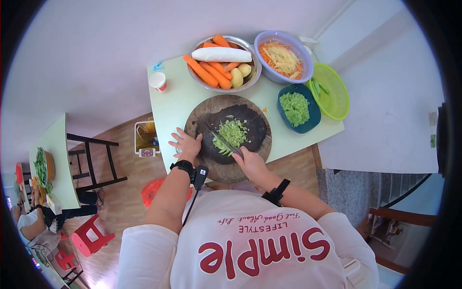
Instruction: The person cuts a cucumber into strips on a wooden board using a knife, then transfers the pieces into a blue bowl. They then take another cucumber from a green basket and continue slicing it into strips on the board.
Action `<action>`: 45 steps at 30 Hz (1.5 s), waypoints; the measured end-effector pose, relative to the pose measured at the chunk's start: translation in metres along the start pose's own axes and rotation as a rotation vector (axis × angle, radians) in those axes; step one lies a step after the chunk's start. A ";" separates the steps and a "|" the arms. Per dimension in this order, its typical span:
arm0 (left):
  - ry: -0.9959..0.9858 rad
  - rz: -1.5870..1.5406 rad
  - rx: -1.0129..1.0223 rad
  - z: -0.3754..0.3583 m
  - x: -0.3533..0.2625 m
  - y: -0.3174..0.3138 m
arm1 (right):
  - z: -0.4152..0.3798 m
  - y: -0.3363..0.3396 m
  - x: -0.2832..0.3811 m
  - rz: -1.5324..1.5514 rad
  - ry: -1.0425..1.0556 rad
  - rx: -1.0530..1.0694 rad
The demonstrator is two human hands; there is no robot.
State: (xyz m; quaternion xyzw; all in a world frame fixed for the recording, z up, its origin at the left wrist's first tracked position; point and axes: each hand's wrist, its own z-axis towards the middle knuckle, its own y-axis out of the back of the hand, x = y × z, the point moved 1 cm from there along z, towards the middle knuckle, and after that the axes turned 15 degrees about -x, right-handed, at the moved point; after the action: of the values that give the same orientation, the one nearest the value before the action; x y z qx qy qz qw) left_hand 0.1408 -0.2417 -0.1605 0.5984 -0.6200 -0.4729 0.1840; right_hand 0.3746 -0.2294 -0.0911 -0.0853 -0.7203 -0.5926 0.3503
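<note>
My right hand is wrapped round the handle of a kitchen knife. The blade points up and left across a round wooden chopping board with a dark, wet-looking middle. Beside and partly behind the blade lies a small heap of chopped pale green vegetable; its kind is not clear. At the board's left edge, my left hand has its fingers spread and holds nothing. Its thumb side is at the board's rim, apart from the knife.
On the table are a metal bowl of carrots, potatoes and a white root, a lilac basin of shreds, a teal bowl of green shreds, a green colander and a paper cup. Another person is at left.
</note>
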 end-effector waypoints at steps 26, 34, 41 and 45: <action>-0.016 -0.012 0.012 0.008 0.006 -0.005 | -0.013 -0.006 -0.003 -0.026 0.053 -0.014; -0.018 -0.015 0.000 0.011 0.008 -0.007 | -0.010 0.005 -0.004 -0.060 0.045 -0.030; -0.025 -0.006 -0.010 0.017 0.015 -0.014 | -0.021 0.013 -0.007 0.045 0.061 0.063; -0.033 -0.012 -0.026 0.019 0.017 -0.017 | -0.023 0.005 -0.013 -0.013 0.106 0.058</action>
State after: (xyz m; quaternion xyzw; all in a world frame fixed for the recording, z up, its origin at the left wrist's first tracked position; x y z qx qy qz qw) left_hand 0.1318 -0.2474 -0.1893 0.5917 -0.6132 -0.4920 0.1786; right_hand 0.3964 -0.2450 -0.0939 -0.0390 -0.7180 -0.5776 0.3864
